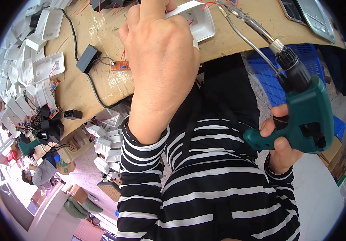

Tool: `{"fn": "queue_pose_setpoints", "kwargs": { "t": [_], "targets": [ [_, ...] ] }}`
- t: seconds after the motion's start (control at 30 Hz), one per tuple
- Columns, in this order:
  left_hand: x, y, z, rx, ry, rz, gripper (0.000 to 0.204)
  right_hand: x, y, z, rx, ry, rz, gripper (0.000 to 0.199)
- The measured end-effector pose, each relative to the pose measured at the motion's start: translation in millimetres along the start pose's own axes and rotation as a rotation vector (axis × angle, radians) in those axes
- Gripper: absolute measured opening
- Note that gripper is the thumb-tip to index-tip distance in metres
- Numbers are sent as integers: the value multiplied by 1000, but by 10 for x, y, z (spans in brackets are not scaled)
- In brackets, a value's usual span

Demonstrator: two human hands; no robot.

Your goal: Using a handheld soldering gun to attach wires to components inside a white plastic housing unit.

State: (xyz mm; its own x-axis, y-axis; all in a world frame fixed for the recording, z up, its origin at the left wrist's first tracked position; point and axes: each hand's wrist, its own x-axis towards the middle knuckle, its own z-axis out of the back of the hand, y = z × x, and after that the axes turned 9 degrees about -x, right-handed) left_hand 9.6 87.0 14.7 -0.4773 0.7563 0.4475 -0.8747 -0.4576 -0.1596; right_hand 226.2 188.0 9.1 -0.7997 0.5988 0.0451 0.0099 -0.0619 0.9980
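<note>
My right hand point(279, 140) is wrapped around the handle of a green soldering gun point(311, 108). Its long metal barrel and thin side tube reach up and left, ending close to red wires point(210, 4) over a white plastic case point(203, 26). At that case is my left hand point(163, 52), back upward and fingers curled at its edge; the fingertips are partly hidden. Beside the left wrist, a small brown circuit board point(120, 66) with red wires lies on the table. A cable links it to a black box-shaped adapter point(88, 58).
White plastic cases point(49, 66) pile up along the left of the cardboard-covered table point(100, 36), with black adapters point(52, 124) and wires among them. A clear-lidded tray point(315, 20) sits at the upper right. Below the edge stands a blue crate point(265, 80). A person point(44, 174) works farther off.
</note>
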Motion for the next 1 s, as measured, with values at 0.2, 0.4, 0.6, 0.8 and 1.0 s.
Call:
{"fn": "queue_pose_setpoints", "kwargs": {
  "t": [0.2,0.4,0.6,0.8,1.0],
  "targets": [
    [16,8,23,17,-1,-16,11,153,-39,-77,167,62,-51,60],
    [-26,10,42,-6,-64,-60,10,465,-249,-230,518,206,-24,65],
    [-95,4,92,-55,-14,23,14,704,-263,-453,571,278,-42,68],
    [-119,-48,197,130,-45,-149,14,764,-244,-570,660,338,-91,71],
    [-164,-87,217,254,-54,-183,14,781,-203,-626,657,369,-75,70]
  ]
}}
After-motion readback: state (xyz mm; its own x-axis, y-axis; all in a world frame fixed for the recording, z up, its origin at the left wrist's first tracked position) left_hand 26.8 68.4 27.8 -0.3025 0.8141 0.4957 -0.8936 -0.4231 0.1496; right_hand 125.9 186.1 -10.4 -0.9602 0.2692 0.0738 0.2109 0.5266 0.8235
